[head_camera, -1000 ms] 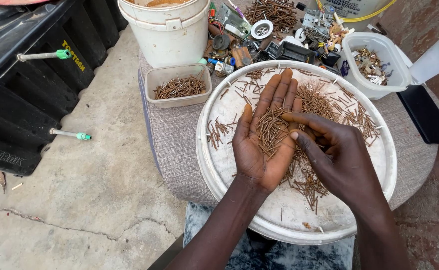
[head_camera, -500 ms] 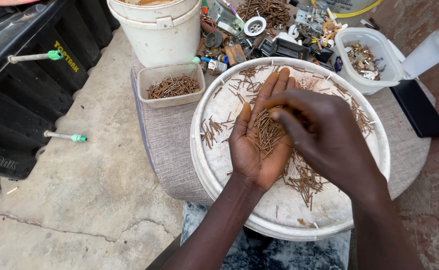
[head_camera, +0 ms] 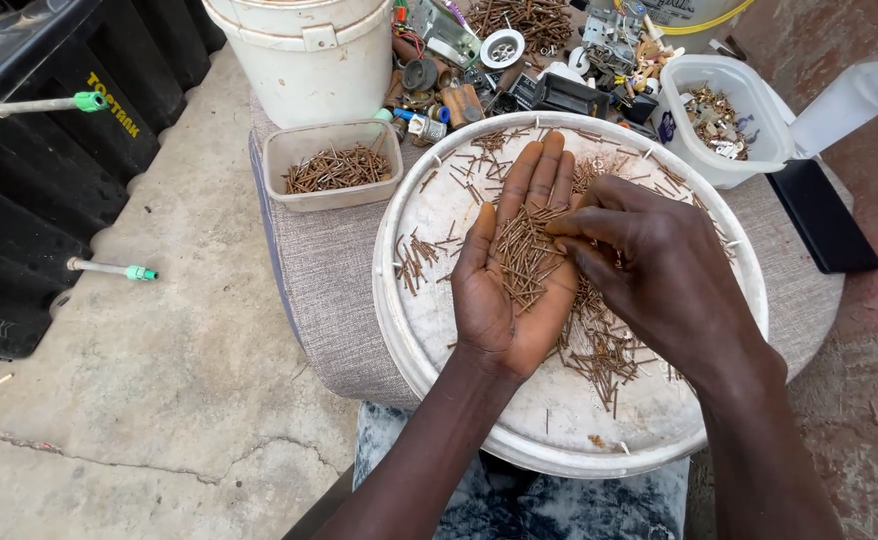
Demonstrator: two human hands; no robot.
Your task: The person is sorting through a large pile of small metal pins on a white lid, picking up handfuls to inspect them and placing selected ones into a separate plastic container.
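compared with a moment back the right hand (head_camera: 659,270) has slid over the open, cupped left hand (head_camera: 514,265), fingertips pinching at the pile of thin rusty nails (head_camera: 524,255) in that palm, above the round white tray's (head_camera: 399,300) middle.

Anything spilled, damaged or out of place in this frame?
Nothing looks damaged. Rusty nails lie scattered loose over the round white tray, a few near its rim. The left hand cups a pile of them, palm up; the right hand's fingertips touch that pile. Mixed hardware is heaped behind.
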